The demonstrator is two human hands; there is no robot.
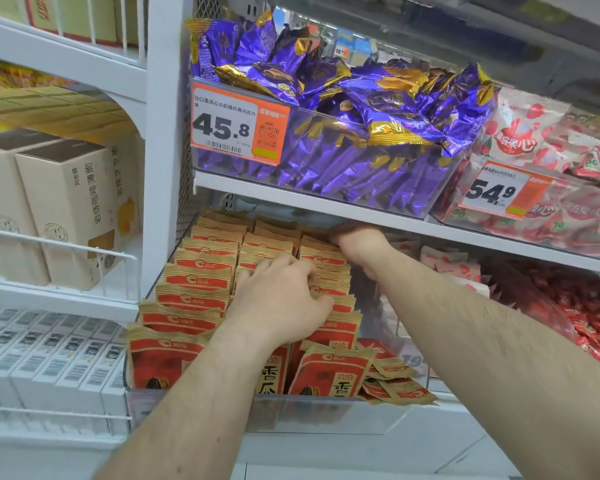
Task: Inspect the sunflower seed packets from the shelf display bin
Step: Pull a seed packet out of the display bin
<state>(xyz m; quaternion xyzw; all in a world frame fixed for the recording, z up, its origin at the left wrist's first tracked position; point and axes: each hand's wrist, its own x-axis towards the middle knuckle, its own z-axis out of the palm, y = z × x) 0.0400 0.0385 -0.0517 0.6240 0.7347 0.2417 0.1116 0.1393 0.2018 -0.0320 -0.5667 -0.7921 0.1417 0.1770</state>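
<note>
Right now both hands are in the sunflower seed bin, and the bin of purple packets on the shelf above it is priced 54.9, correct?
Not quite. The head view shows the left hand and right hand among the sunflower seed packets, but the tag on the purple packets' bin above reads 45.8. The 54.9 tag belongs to the strawberry-print packets' bin to its right.

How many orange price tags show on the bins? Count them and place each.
2. The 45.8 tag sits on the purple-packet bin; the 54.9 tag sits on the strawberry-packet bin. Others may be hidden.
</note>
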